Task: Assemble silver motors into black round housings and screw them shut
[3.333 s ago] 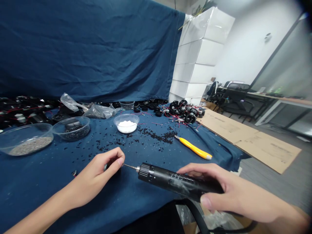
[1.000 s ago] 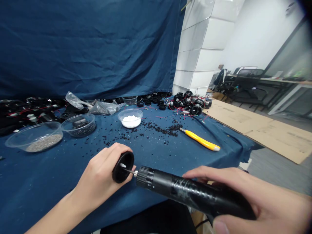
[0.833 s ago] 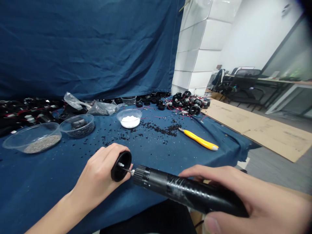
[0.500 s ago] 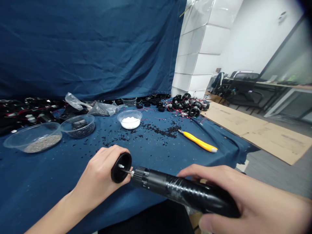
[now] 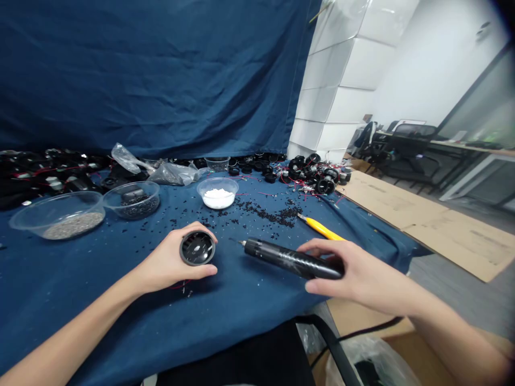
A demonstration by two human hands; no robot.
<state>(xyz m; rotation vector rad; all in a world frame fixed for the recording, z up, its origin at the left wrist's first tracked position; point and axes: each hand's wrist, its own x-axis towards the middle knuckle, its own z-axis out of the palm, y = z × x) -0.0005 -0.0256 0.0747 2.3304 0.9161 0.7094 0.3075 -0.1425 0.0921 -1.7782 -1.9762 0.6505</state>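
Head view: left hand (image 5: 171, 262) cups black cap (image 5: 197, 248), right hand (image 5: 354, 281) grips rotary tool (image 5: 292, 258).

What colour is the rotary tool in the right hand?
The rotary tool is black, best seen in the head view.

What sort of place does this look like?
Probably a makeshift workshop for small parts in an office room: a handheld power tool in the right hand, a black round part in the left hand, heaps of black parts with red wires, and plastic bowls of granules.
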